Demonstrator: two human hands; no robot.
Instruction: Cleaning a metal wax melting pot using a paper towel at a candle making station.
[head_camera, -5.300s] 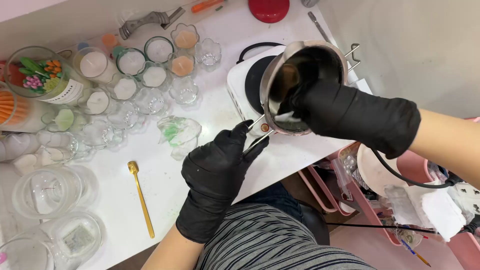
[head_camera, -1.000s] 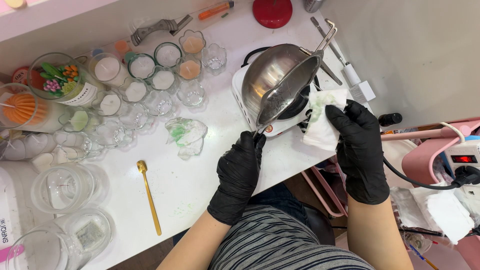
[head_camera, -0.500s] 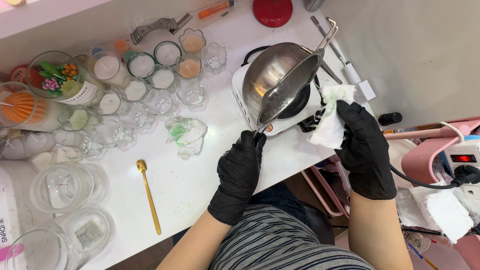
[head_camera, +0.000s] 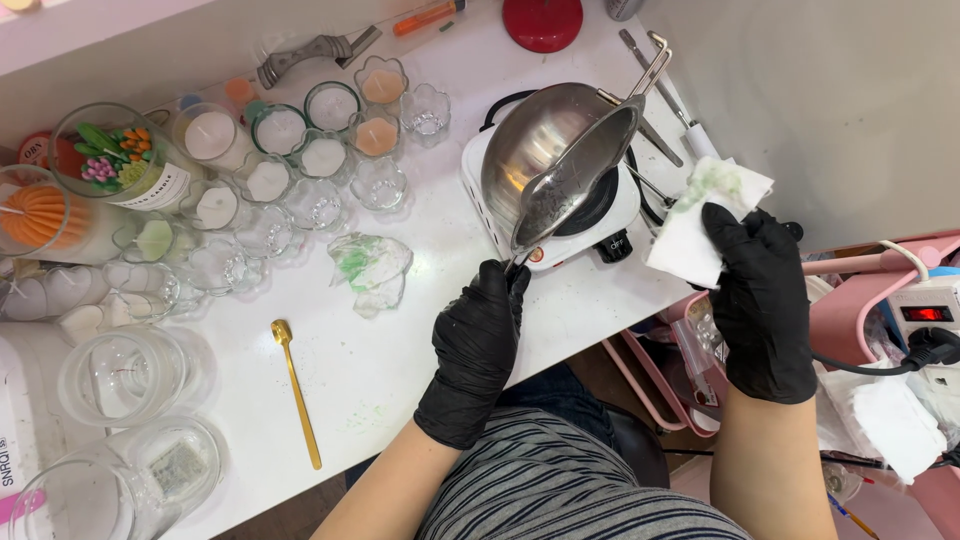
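**Steel pot held tilted over the hotplate, stained tissue gripped beside it**

A steel melting pot (head_camera: 560, 150) is held tilted on its side above the white hotplate (head_camera: 560, 215), its handle clasped by the closed fingers of the left hand (head_camera: 478, 335) in a black glove. A white tissue (head_camera: 705, 220), smeared with green, is pinched in the gloved right hand (head_camera: 765, 300), just right of the hotplate and clear of the pot. On the white table (head_camera: 400, 350), a gold spoon (head_camera: 297, 390) and a green-stained wax lump (head_camera: 370, 268) are seen near rows of glass candle cups (head_camera: 300, 170).
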